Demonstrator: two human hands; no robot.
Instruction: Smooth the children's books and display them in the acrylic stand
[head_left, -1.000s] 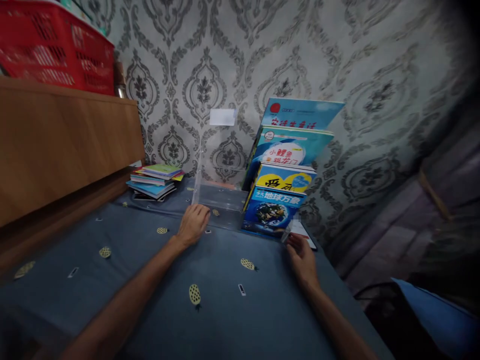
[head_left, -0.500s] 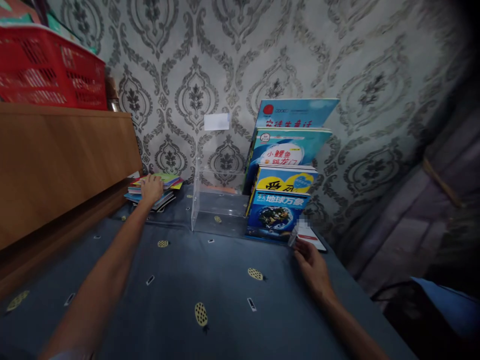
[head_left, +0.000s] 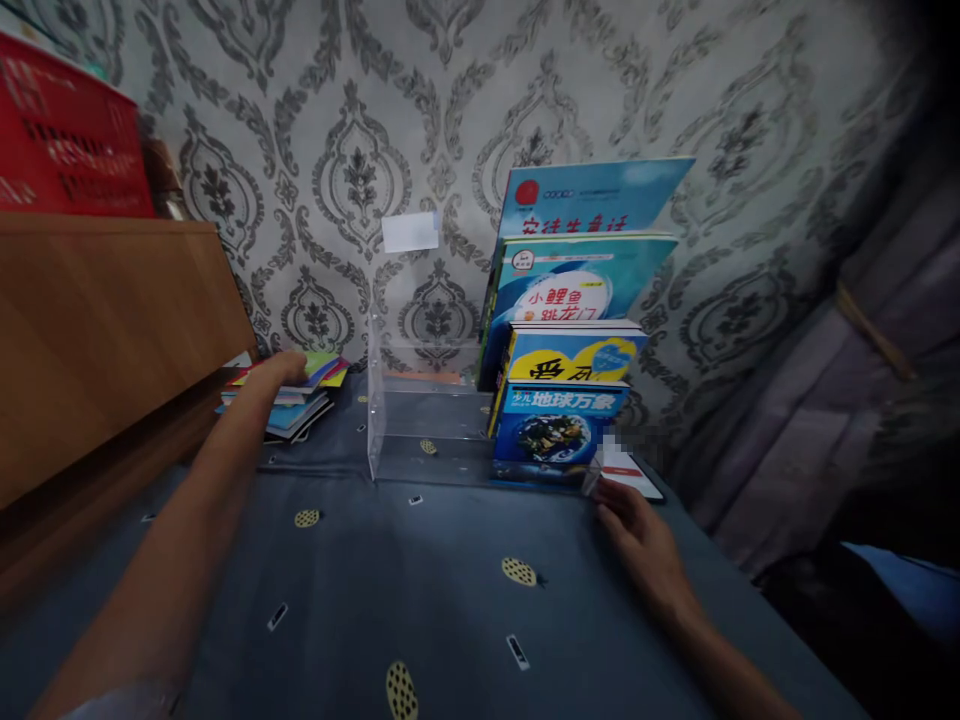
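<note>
My left hand [head_left: 279, 372] lies over a stack of thin books and booklets [head_left: 311, 408] at the left; its fingers are mostly hidden behind the back of the hand. At the right, my right hand [head_left: 637, 522] has its curled fingers on the front right corner of a clear tiered book rack [head_left: 375, 425]. Books stand in the rack's right half: a blue book with a globe [head_left: 555, 430] in front, a yellow-and-blue book [head_left: 574, 350] behind it, then a teal book [head_left: 600, 270] and a light-blue book [head_left: 600, 190] at the back. The rack's left half holds no books.
A patterned dark-blue cloth [head_left: 360, 600] covers the table. Along the left runs a wooden cabinet [head_left: 105, 330] with a red basket [head_left: 75, 140] on top. A white-and-red flat item [head_left: 630, 475] lies beyond my right hand. Patterned wallpaper is behind, a curtain [head_left: 817, 400] at right.
The view has moved closer and tilted slightly. My left hand has turned over the stack, so its fingers show less. My right hand stays at the rack's corner.
</note>
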